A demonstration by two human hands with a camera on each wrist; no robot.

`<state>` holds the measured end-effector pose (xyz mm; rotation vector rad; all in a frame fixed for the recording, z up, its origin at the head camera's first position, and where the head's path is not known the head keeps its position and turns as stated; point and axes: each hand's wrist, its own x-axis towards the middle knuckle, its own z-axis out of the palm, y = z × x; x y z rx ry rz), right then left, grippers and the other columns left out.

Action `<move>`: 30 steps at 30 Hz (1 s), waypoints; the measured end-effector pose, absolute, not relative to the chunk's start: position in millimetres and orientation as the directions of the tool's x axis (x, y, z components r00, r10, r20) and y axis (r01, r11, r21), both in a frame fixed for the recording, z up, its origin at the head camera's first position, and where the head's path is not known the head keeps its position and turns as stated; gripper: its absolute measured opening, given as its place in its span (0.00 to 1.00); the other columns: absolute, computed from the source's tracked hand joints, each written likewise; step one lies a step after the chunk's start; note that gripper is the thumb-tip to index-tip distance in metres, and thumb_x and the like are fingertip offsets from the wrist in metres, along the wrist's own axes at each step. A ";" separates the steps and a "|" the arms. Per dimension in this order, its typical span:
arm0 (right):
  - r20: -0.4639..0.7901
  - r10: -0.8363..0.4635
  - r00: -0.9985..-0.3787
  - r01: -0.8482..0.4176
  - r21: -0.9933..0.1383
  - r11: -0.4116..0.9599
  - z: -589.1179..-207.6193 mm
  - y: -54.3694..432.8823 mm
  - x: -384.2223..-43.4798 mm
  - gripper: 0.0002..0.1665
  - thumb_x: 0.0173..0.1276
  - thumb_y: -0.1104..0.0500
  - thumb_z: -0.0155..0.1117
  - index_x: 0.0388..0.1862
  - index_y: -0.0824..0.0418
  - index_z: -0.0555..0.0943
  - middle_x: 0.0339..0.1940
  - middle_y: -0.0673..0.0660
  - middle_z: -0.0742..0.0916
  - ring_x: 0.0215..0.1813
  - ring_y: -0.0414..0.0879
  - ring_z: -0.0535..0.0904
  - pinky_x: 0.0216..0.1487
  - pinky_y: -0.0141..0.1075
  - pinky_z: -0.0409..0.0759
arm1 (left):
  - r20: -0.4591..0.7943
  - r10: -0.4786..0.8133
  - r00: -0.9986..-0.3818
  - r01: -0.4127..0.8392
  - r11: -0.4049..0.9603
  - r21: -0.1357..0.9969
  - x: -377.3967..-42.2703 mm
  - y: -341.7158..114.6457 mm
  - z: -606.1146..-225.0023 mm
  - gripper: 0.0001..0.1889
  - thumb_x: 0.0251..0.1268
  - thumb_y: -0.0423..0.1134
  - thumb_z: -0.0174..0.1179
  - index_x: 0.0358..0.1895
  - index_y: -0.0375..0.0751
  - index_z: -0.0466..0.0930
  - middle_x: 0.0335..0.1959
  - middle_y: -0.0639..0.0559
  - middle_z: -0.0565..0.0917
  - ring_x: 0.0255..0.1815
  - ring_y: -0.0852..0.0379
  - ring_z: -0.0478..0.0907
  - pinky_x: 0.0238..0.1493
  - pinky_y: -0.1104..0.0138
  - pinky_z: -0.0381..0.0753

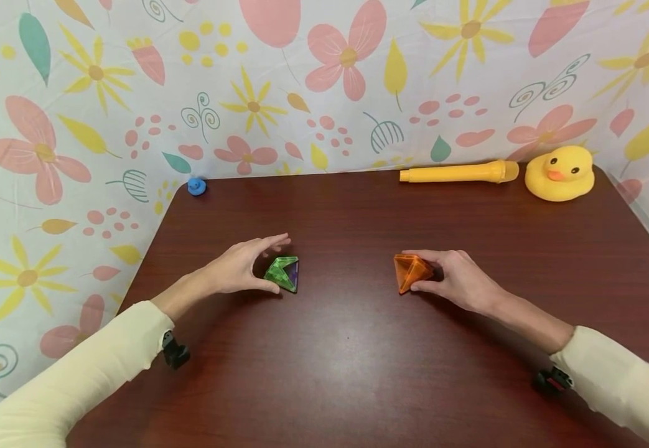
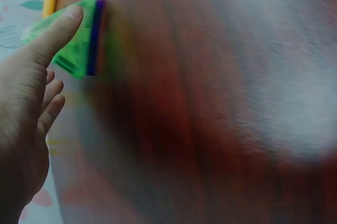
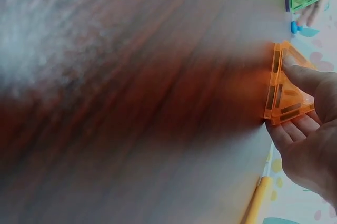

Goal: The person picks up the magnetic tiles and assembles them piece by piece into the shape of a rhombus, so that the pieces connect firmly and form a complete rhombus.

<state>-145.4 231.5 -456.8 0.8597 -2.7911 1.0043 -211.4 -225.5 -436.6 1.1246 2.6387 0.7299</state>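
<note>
On the left half of the table stands a translucent green magnetic-tile pyramid (image 1: 279,272) with a purple tile on one side. My left hand (image 1: 240,264) is spread around its left side, fingers extended beyond it and thumb near its front edge. In the left wrist view the thumb overlaps the green pyramid (image 2: 79,50); contact is hard to tell. To the right, my right hand (image 1: 464,283) holds an orange magnetic-tile pyramid (image 1: 410,272) between thumb and fingers. The right wrist view shows the thumb on one face of the orange pyramid (image 3: 288,95) and fingers behind it.
A yellow toy microphone (image 1: 455,172) lies along the table's back edge, beside a large yellow rubber duck (image 1: 559,175) in the back right corner. A small blue duck (image 1: 196,186) sits at the back left corner. Flower-patterned cloth (image 1: 313,124) hangs behind the dark table (image 1: 346,373).
</note>
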 end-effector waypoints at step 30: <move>0.211 -0.475 -0.854 -0.500 -0.585 0.638 -460.6 229.2 -144.5 0.37 0.60 0.71 0.82 0.70 0.65 0.81 0.52 0.59 0.91 0.50 0.49 0.88 0.49 0.47 0.88 | 0.104 0.734 -0.672 0.672 0.545 0.501 -207.0 -206.9 -459.0 0.33 0.63 0.44 0.79 0.72 0.51 0.79 0.51 0.61 0.85 0.45 0.65 0.84 0.46 0.67 0.85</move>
